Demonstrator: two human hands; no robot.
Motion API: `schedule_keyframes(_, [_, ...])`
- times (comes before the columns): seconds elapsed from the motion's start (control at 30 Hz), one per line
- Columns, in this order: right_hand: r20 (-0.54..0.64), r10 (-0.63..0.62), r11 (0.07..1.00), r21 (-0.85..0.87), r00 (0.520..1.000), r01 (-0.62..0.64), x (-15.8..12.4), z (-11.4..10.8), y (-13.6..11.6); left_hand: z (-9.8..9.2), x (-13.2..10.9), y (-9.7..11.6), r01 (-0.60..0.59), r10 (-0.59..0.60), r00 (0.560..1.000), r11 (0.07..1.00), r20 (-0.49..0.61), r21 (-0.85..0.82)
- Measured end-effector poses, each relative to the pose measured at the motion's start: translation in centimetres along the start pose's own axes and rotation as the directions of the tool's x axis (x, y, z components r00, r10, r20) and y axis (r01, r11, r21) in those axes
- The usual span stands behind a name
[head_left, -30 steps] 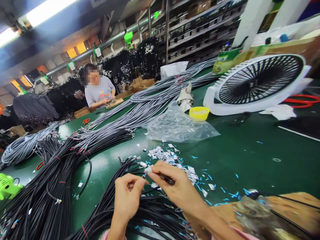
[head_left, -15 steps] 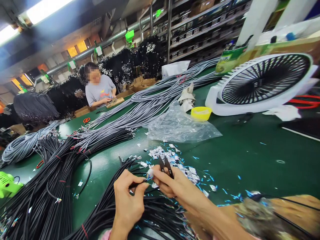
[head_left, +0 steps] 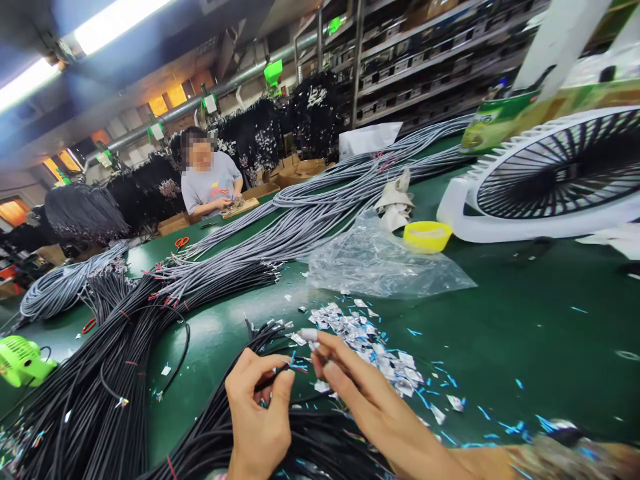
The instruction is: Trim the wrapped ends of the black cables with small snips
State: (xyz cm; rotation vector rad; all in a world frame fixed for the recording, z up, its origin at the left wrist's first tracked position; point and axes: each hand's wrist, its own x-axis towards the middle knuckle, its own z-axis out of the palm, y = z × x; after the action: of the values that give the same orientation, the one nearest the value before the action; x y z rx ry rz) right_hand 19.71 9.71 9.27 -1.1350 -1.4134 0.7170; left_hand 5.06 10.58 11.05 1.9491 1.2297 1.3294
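My left hand (head_left: 260, 407) pinches the end of a black cable (head_left: 273, 378) between thumb and bent fingers. Thin blue and red wires (head_left: 299, 364) stick out of that end toward my right hand. Close by on the right is my right hand (head_left: 360, 383), its index finger stretched out and its thumb apart. A white cover (head_left: 309, 335) sits on the index fingertip. Between these fingers I see nothing held; the palm side is hidden. Below and behind my hands runs a bundle of black cables (head_left: 210, 407). Scraps of silvery foil (head_left: 350, 327) and blue wire bits lie just beyond.
Long bundles of grey cables (head_left: 300, 207) cross the green table (head_left: 540, 307). A clear plastic bag (head_left: 380, 263), a yellow bowl (head_left: 427, 237) and a white fan (head_left: 480, 223) stand at the right. Left is a green device (head_left: 23, 360). A person (head_left: 210, 177) works across the table.
My right hand has drawn slightly away from the wire ends and its fingers have parted. The dark snips seen in it earlier are out of sight. The view has shifted left.
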Motion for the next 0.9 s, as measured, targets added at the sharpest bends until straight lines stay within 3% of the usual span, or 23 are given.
schedule_keyframes(0.2, [0.079, -0.047, 0.999, -0.001, 0.996, 0.047, 0.2, -0.41, -0.54, -0.47, -0.17, -0.09, -0.054, 0.053, 0.998, 0.997, 0.026, 0.048])
schedule_keyframes(0.57, [0.082, -0.08, 0.997, -0.012, 0.993, 0.081, 0.41, -0.64, -0.74, -0.27, -0.16, 0.12, -0.073, 0.072, 0.997, 0.995, 0.028, 0.072])
schedule_keyframes(0.9, [0.135, 0.023, 0.998, 0.049, 0.991, -0.03, 0.39, -0.73, -0.87, -0.25, -0.26, 0.42, -0.01, 0.01, 1.0, 1.0, 0.021, 0.023])
